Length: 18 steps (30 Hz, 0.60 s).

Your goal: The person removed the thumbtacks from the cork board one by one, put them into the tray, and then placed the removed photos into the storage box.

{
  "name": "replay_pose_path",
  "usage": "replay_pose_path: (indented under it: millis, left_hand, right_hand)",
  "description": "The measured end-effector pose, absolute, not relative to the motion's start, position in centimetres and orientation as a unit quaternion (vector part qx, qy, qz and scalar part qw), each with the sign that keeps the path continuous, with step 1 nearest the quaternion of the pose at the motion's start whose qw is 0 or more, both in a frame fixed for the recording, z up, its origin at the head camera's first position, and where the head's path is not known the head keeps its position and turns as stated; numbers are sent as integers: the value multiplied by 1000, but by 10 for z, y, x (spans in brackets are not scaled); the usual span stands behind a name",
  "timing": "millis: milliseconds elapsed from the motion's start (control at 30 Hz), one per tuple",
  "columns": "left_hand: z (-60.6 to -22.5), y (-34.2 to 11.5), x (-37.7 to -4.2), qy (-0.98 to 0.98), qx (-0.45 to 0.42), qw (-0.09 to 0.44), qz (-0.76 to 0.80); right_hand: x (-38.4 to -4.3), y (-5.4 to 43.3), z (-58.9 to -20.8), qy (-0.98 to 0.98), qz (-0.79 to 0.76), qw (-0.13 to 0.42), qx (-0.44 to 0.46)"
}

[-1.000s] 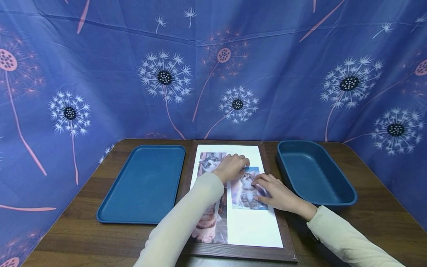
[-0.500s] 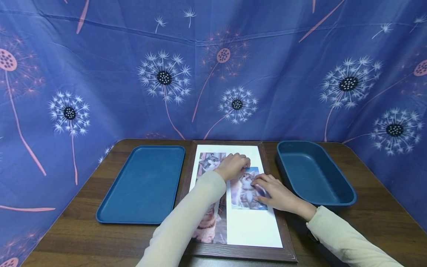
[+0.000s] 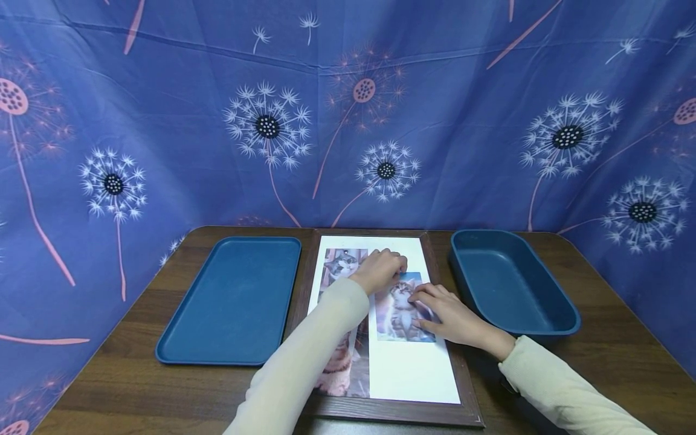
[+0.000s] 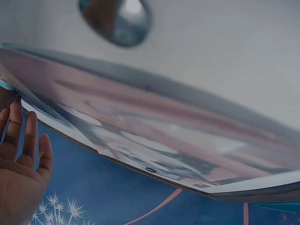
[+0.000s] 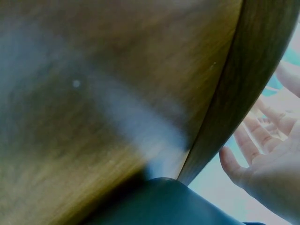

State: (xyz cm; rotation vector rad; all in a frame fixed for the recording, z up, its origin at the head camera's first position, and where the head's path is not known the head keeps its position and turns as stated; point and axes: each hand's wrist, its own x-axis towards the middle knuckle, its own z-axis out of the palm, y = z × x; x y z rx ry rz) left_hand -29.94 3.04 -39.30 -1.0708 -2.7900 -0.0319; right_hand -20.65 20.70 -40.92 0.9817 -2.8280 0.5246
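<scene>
A print of a fluffy kitten lies on the white board inside a dark wooden frame. My left hand reaches to its top edge with bent fingertips. In the left wrist view, a tiny dark spot shows by one fingertip of the left hand; whether anything is pinched there is hidden. My right hand rests its loosely spread fingers on the kitten print's right side. A grey-and-white cat picture, with a small dark dot near its top, lies to the left, partly covered by the left hand and sleeve.
A flat blue tray is left of the frame. To the right stands a deep blue bin, close to the right forearm. A striped cat picture shows below the left sleeve. Blue dandelion cloth hangs behind the table.
</scene>
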Motion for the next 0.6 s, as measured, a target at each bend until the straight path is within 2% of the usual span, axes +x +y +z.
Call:
replay_pose_path:
  millis: [600]
  left_hand:
    - [-393, 33, -298, -926, -368, 79, 18]
  right_hand:
    - [-207, 207, -409, -928, 173, 54, 325]
